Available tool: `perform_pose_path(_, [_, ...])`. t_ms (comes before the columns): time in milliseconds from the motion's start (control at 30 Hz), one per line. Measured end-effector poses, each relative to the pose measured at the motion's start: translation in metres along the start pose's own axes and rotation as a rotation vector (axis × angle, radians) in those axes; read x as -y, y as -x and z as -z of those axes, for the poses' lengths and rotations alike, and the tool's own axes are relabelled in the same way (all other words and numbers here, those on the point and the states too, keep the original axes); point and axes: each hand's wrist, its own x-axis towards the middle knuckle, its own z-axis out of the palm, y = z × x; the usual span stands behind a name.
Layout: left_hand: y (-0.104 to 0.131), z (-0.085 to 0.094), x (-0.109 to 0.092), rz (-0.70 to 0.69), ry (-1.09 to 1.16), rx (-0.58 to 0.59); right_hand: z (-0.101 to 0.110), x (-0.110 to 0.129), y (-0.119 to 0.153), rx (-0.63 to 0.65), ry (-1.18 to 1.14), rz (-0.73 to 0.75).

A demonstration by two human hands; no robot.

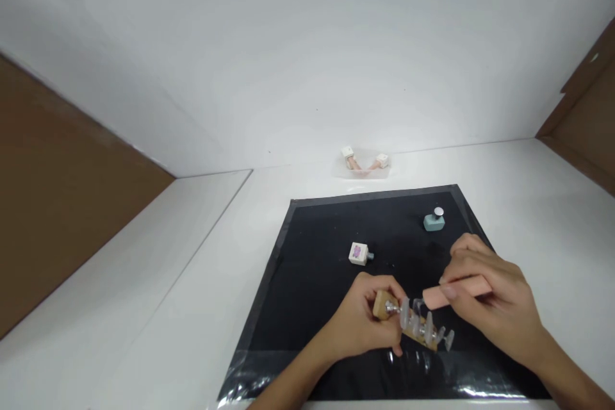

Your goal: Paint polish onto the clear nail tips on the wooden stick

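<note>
My left hand (368,317) is closed around a wooden nail tip stand (383,305), which carries several clear nail tips (429,327) on small metal posts. My right hand (490,301) pinches a peach-coloured nail polish cap (456,291), its lower end pointing left, right by the clear tips. The brush beneath that cap is hard to make out, and I cannot tell whether it touches a tip. Beyond my left hand, a white nail polish bottle (358,254) with a purple design lies on the black mat (312,256), its neck to the right.
A teal bottle (434,223) with a shiny round top is near the mat's back right corner. Behind the mat, a clear plastic tray (362,173) holds two white bottles with peach caps. A white wall rises at the back, with brown panels at both sides.
</note>
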Motion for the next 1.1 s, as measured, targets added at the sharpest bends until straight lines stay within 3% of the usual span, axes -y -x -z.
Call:
perform_pose_path(100, [0.0006,0.0000,0.0010,0.014,0.020,-0.004,0.0001,-0.0023,0.0032,-0.023,-0.037,-0.036])
perform_pose_path(233, [-0.0011,-0.0028,-0.0012,0.021,0.019,0.004,-0.0005,-0.0023,0.0048,0.059,-0.151,-0.052])
perform_pose_path(333, [-0.0017,-0.0049,-0.0027,0.044,-0.004,0.008,-0.0017,-0.0020,0.0044,0.099,-0.093,-0.042])
perform_pose_path(567, [0.0017,-0.0041,0.0000,0.062,-0.050,0.015,-0.0026,-0.0031,0.0051,-0.045,0.014,-0.066])
perform_pose_path(767, [-0.0007,-0.0052,-0.0028,0.081,-0.025,0.004,-0.0018,-0.0009,0.0039,0.105,-0.124,-0.053])
perform_pose_path(833, [-0.0012,-0.0055,-0.0023,0.085,-0.015,0.003,-0.0024,-0.0014,0.0043,0.088,-0.085,-0.058])
perform_pose_path(967, [-0.0015,-0.0052,-0.0013,0.096,0.055,0.012,-0.0010,-0.0032,0.0047,-0.013,-0.077,-0.180])
perform_pose_path(1100, [-0.0019,-0.0043,-0.0043,0.069,0.138,0.001,0.0018,-0.0043,0.0041,0.058,-0.253,-0.354])
